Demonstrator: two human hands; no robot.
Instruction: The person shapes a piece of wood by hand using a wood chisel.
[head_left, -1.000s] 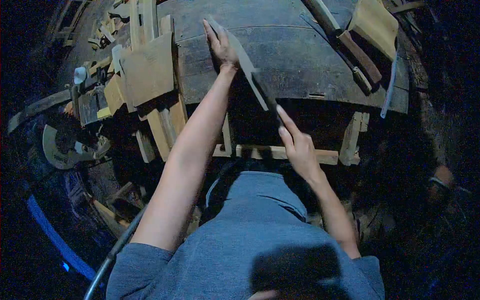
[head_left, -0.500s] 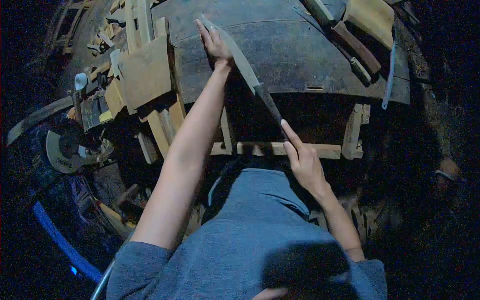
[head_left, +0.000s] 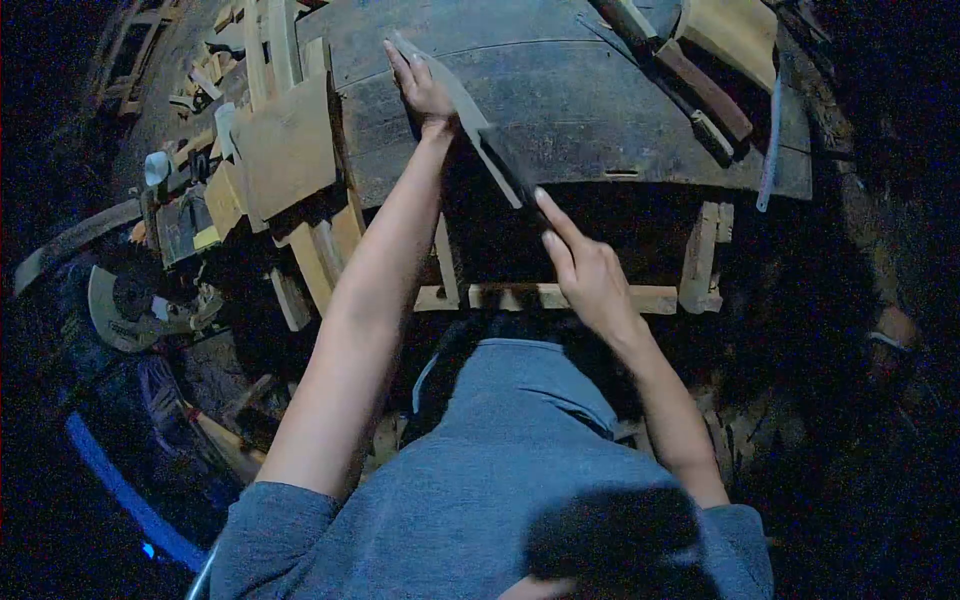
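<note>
A long, pale, slightly curved strip [head_left: 465,105], apparently wood, slants over the near edge of the workbench [head_left: 580,110]. My left hand [head_left: 430,95] grips its far part, fingers stretched along the left side and the thumb near its top face. In my right hand [head_left: 590,270] is a long, narrow, dark tool [head_left: 512,170], file-like and blurred, with the index finger extended along it. The tool lies against the strip's near part; its exact kind and contact face cannot be made out.
Left on the bench are a square board [head_left: 285,145] and several wood offcuts. A disc-shaped power tool [head_left: 120,310] sits lower left. At right lie a reddish-brown block [head_left: 705,90] and a thin metal strip [head_left: 770,150] overhanging the edge. A wooden crossbar [head_left: 580,297] runs below.
My right hand has pushed the dark tool forward and left along the pale strip, uncovering the strip's near end. My left hand stays almost in place.
</note>
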